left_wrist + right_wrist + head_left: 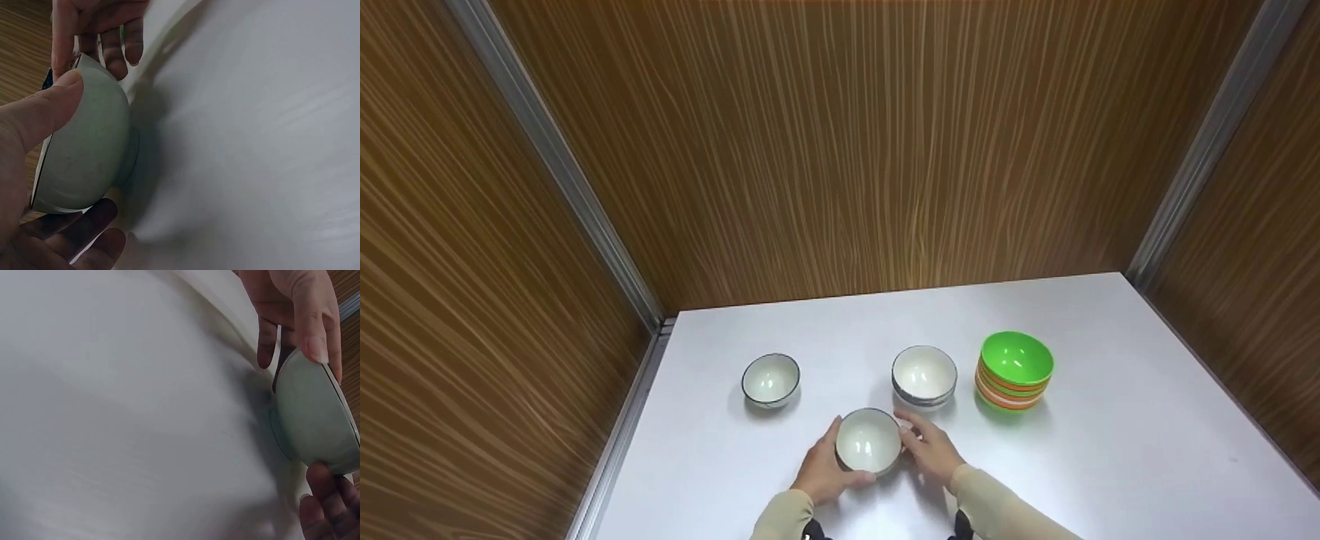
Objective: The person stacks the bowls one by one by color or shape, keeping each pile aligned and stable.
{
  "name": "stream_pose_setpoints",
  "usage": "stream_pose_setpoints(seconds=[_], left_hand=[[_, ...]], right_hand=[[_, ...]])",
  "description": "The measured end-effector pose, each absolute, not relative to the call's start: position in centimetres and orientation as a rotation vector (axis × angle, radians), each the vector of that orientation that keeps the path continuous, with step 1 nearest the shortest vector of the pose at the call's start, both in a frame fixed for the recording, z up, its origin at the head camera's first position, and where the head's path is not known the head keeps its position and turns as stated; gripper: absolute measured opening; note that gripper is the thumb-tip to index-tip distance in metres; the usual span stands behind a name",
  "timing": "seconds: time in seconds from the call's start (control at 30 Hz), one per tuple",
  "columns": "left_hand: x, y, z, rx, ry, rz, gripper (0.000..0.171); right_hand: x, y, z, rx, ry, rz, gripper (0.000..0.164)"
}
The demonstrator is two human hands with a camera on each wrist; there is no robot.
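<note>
A pale bowl with a dark rim (868, 442) is near the front of the white table, between both hands. My left hand (823, 466) grips its left side. The left wrist view shows the left thumb (53, 107) over the rim and the fingers under the bowl's wall. On the other side, my right hand (934, 450) touches the bowl with loosely extended fingers. In the right wrist view, right fingertips (322, 481) meet the bowl's outer wall (312, 410). Whether the bowl's foot touches the table cannot be told.
A single pale bowl (771, 380) stands at the left. Behind the right hand is a stack of pale bowls (924, 375). Farther right stands a stack of green and orange bowls (1015, 371). Wood-grain panels (840, 150) enclose the white table (1117, 420) at the back and sides.
</note>
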State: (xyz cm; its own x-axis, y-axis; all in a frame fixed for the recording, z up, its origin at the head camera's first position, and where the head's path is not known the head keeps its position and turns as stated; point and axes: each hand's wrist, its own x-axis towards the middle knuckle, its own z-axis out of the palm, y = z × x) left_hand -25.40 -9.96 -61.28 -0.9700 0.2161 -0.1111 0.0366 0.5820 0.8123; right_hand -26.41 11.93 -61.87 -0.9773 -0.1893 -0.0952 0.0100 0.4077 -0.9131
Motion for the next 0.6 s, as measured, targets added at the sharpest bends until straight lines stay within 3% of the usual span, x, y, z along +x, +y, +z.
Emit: stream_pose_setpoints(seconds=[0.4, 0.6], left_hand=[[-23.5, -9.7, -61.7, 0.221, 2.618, 1.284, 0.113], [-23.2, -9.7, -61.5, 0.271, 2.588, 1.312, 0.104]], right_hand=[[-25.2, 13.9, -61.8, -0.255, 2.279, -1.717, 0.032], [-24.4, 14.3, -61.2, -0.198, 2.21, -1.694, 0.038]])
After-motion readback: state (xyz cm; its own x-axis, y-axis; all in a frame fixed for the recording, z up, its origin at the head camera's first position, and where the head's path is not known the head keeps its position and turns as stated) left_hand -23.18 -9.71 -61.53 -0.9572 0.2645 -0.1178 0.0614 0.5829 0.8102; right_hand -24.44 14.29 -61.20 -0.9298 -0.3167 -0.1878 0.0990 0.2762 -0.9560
